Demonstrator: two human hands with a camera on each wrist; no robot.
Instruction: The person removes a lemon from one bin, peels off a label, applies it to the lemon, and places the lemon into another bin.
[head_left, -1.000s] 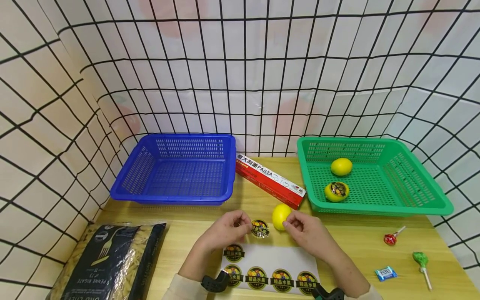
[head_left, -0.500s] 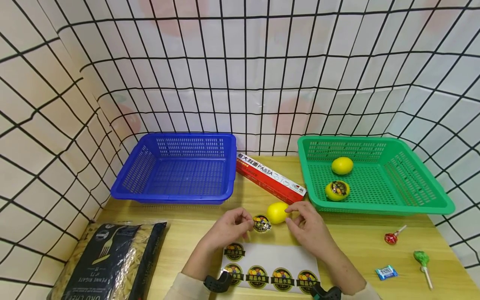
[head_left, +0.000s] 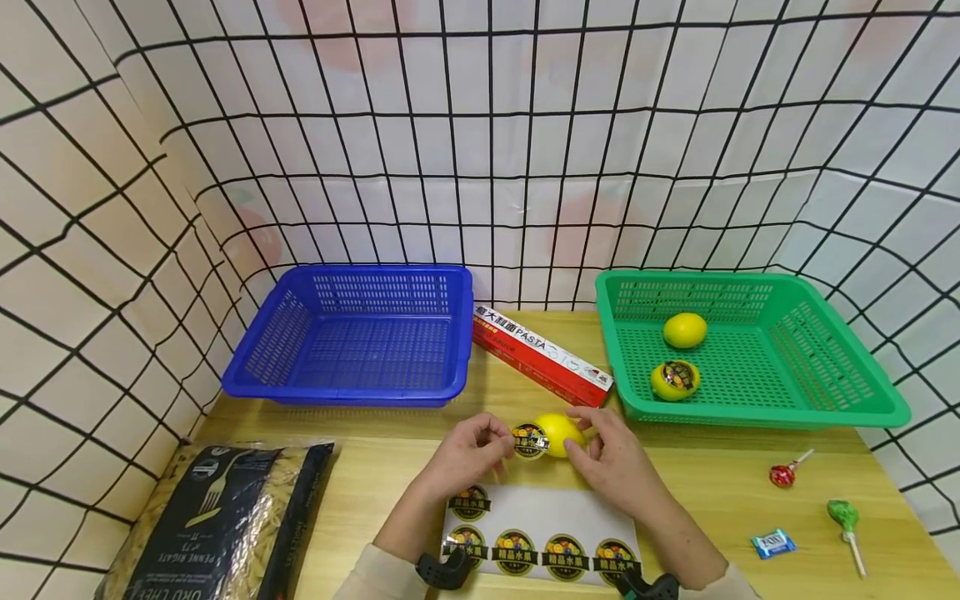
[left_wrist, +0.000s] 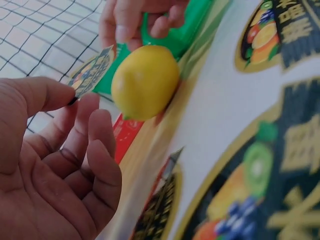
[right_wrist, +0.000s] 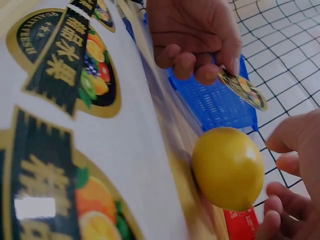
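My left hand (head_left: 474, 450) pinches a round black-and-gold fruit sticker (head_left: 531, 442) by its edge, between thumb and index finger. In the head view the sticker overlaps the left side of a yellow lemon (head_left: 562, 433); the left wrist view shows the sticker tilted up beside the lemon (left_wrist: 145, 82). Around the lemon's right end, my right hand (head_left: 618, 458) has its thumb and fingers spread. A thin gap shows between those fingers and the lemon (right_wrist: 227, 167) in the right wrist view; firm contact cannot be made out. Below both hands lies a white sticker sheet (head_left: 555, 512) with several stickers.
A blue basket (head_left: 345, 392) stands back left. In the green basket (head_left: 750, 417) at back right sit two lemons, one bearing a sticker. Between the baskets lies a red pasta box (head_left: 540, 358). Penne bag (head_left: 217, 525) at left; lollipops (head_left: 843, 518) and a blue-wrapped candy (head_left: 772, 543) at right.
The left hand has brought the sticker rightward, up to the lemon's left side. The lemon has shifted slightly and turned from upright to lying sideways, with the right hand staying beside it.
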